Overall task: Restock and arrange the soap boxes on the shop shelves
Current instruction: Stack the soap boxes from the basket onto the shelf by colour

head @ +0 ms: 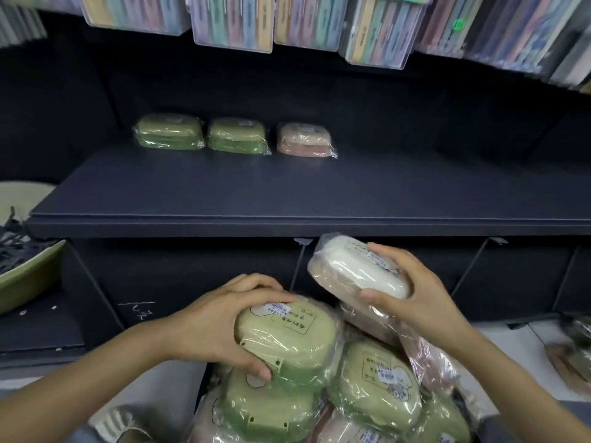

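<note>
My left hand (220, 324) grips a green wrapped soap box (294, 337) on top of a pile of several green and pink soap boxes (374, 382) at the bottom of the view. My right hand (406, 292) holds a white and pink wrapped soap box (348, 270), tilted, above the pile and just below the shelf's front edge. On the dark shelf (287, 193), at the back left, two green soap boxes (169, 132) (238, 135) and one pink soap box (305, 140) stand side by side in a row.
Clear cases of coloured items (233, 20) hang above the shelf. A green bowl with black strips (22, 266) sits at the left on a lower dark ledge. More wrapped goods (572, 353) lie at the right edge. A shoe (121, 423) shows on the pale floor.
</note>
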